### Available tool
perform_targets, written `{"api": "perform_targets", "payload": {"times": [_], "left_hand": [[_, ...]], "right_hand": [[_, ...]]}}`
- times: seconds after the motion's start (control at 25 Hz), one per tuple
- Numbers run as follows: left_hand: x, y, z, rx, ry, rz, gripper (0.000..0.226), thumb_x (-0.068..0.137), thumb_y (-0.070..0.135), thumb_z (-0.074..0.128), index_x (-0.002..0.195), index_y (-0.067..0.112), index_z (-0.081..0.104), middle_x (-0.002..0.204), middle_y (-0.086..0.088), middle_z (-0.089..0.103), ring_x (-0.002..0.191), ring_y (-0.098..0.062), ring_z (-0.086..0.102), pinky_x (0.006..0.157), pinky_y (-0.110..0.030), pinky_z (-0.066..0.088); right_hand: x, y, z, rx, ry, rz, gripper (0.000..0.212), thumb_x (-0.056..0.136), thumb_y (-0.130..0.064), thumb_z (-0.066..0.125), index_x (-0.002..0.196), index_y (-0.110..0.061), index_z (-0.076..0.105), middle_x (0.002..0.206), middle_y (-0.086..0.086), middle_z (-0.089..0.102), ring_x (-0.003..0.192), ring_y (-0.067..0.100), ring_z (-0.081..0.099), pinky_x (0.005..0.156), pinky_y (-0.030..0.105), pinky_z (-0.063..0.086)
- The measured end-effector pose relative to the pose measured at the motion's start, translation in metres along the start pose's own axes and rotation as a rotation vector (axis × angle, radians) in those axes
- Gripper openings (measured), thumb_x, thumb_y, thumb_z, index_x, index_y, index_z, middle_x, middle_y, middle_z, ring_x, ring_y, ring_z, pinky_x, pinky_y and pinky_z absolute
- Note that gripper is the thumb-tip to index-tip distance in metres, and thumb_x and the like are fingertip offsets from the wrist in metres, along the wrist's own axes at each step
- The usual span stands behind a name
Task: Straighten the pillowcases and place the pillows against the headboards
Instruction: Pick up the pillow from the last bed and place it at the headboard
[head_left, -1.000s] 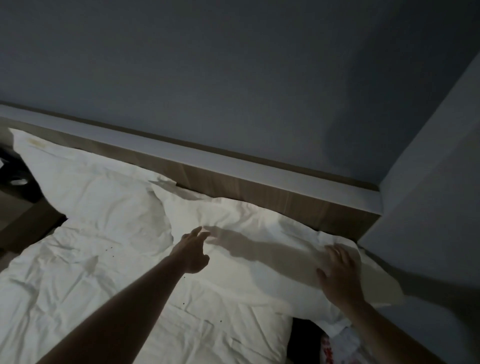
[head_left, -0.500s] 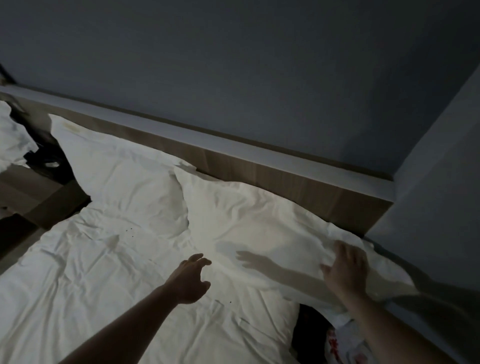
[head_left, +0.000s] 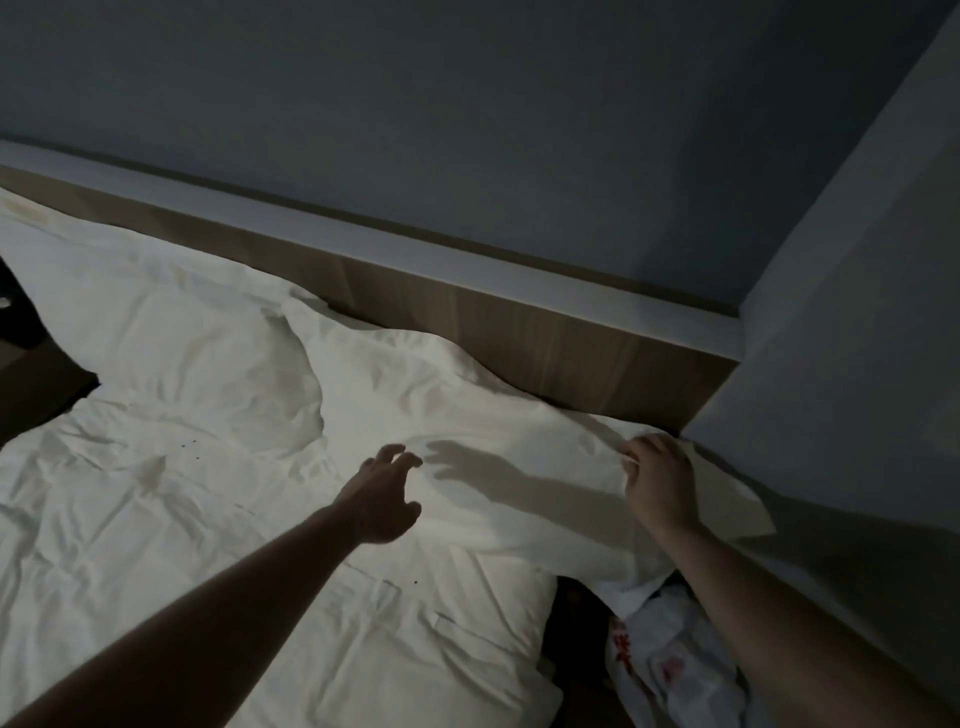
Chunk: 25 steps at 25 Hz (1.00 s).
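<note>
Two white pillows lean against the wooden headboard (head_left: 519, 332). The left pillow (head_left: 171, 332) lies at the bed's left side. The right pillow (head_left: 467, 410) reaches to the corner by the wall. My right hand (head_left: 660, 478) pinches the right pillow's loose pillowcase edge near the wall. My left hand (head_left: 384, 493) hovers just above the right pillow's front edge, fingers spread and curled, holding nothing.
A crumpled white duvet (head_left: 182, 545) covers the bed. A grey wall (head_left: 857, 338) closes in at the right. A white plastic bag with red print (head_left: 670, 660) sits in the dark gap beside the bed. Dark furniture (head_left: 36, 379) stands at the left.
My right hand went from lying flat on the pillow to pinching the pillowcase edge. My left hand drew back towards the pillow's front edge and hovers there. The camera view shifted.
</note>
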<state>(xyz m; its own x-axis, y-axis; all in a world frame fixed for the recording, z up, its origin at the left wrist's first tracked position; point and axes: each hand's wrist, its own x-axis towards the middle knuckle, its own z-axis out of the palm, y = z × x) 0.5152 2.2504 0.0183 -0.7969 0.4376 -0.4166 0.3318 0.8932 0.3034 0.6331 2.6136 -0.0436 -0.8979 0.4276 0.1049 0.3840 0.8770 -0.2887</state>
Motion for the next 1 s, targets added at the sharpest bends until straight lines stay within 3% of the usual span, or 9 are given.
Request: {"api": "perform_targets", "payload": {"times": [0.16, 0.28, 0.36, 0.44, 0.56, 0.72, 0.84, 1.0], "left_hand": [[0.033, 0.029, -0.013, -0.008, 0.064, 0.085, 0.075, 0.089, 0.026, 0.071, 0.155, 0.020, 0.035, 0.167, -0.007, 0.018, 0.136, -0.038, 0.048, 0.107, -0.043, 0.049], [0.058, 0.039, -0.019, 0.010, 0.087, 0.109, 0.084, 0.086, 0.024, 0.074, 0.156, 0.022, 0.029, 0.168, -0.007, 0.009, 0.134, -0.042, 0.050, 0.102, -0.045, 0.054], [0.072, 0.043, -0.022, 0.022, 0.107, 0.124, 0.090, 0.083, 0.020, 0.076, 0.156, 0.025, 0.024, 0.169, -0.006, 0.003, 0.134, -0.044, 0.049, 0.099, -0.047, 0.056], [0.084, 0.049, -0.023, 0.036, 0.149, 0.137, 0.092, 0.081, 0.018, 0.078, 0.155, 0.026, 0.023, 0.169, -0.004, 0.000, 0.132, -0.045, 0.051, 0.094, -0.047, 0.059], [0.098, 0.058, -0.027, 0.063, 0.241, 0.144, 0.092, 0.080, 0.019, 0.079, 0.154, 0.021, 0.024, 0.170, -0.002, 0.001, 0.117, -0.043, 0.062, 0.087, -0.046, 0.060], [0.115, 0.065, -0.035, 0.028, 0.286, 0.170, 0.080, 0.086, 0.024, 0.067, 0.154, 0.022, 0.024, 0.166, -0.001, 0.016, 0.104, -0.041, 0.067, 0.085, -0.048, 0.059], [0.124, 0.066, -0.045, 0.098, 0.285, 0.174, 0.065, 0.093, 0.033, 0.059, 0.151, 0.024, 0.030, 0.153, -0.007, 0.039, 0.106, -0.043, 0.066, 0.087, -0.050, 0.058], [0.129, 0.073, -0.047, 0.208, 0.134, 0.238, 0.065, 0.093, 0.047, 0.058, 0.151, 0.031, 0.032, 0.135, -0.011, 0.065, 0.116, -0.038, 0.065, 0.091, -0.046, 0.055]], "right_hand": [[-0.027, 0.013, -0.030, 0.189, 0.097, 0.131, 0.048, 0.081, -0.007, 0.070, 0.127, -0.015, 0.058, 0.137, 0.010, 0.051, 0.119, 0.030, 0.050, 0.090, 0.046, 0.052], [-0.044, 0.051, -0.040, 0.177, 0.062, 0.315, 0.055, 0.082, -0.029, 0.075, 0.131, -0.016, 0.055, 0.129, 0.011, 0.054, 0.111, 0.031, 0.055, 0.082, 0.044, 0.051], [-0.042, 0.067, -0.040, 0.148, -0.015, 0.409, 0.041, 0.087, -0.042, 0.065, 0.118, -0.015, 0.064, 0.110, 0.013, 0.066, 0.099, 0.037, 0.064, 0.078, 0.041, 0.050], [-0.025, 0.072, -0.045, 0.206, 0.033, 0.439, 0.033, 0.092, -0.032, 0.050, 0.105, -0.012, 0.072, 0.097, 0.018, 0.071, 0.092, 0.041, 0.066, 0.075, 0.038, 0.045], [-0.002, 0.072, -0.065, 0.254, 0.241, 0.433, 0.028, 0.091, -0.010, 0.046, 0.103, -0.005, 0.071, 0.097, 0.023, 0.071, 0.091, 0.044, 0.065, 0.077, 0.041, 0.046], [0.000, 0.071, -0.066, 0.336, 0.411, 0.416, 0.034, 0.081, -0.011, 0.041, 0.096, 0.000, 0.070, 0.094, 0.027, 0.069, 0.085, 0.044, 0.064, 0.075, 0.042, 0.046], [0.010, 0.062, -0.053, 0.477, 0.451, 0.585, 0.037, 0.076, -0.011, 0.040, 0.090, 0.006, 0.069, 0.091, 0.033, 0.068, 0.085, 0.048, 0.063, 0.074, 0.043, 0.043], [0.015, 0.044, -0.052, 0.552, 0.561, 0.530, 0.032, 0.078, -0.005, 0.039, 0.089, 0.010, 0.066, 0.088, 0.033, 0.065, 0.078, 0.034, 0.056, 0.071, 0.029, 0.031]]}}
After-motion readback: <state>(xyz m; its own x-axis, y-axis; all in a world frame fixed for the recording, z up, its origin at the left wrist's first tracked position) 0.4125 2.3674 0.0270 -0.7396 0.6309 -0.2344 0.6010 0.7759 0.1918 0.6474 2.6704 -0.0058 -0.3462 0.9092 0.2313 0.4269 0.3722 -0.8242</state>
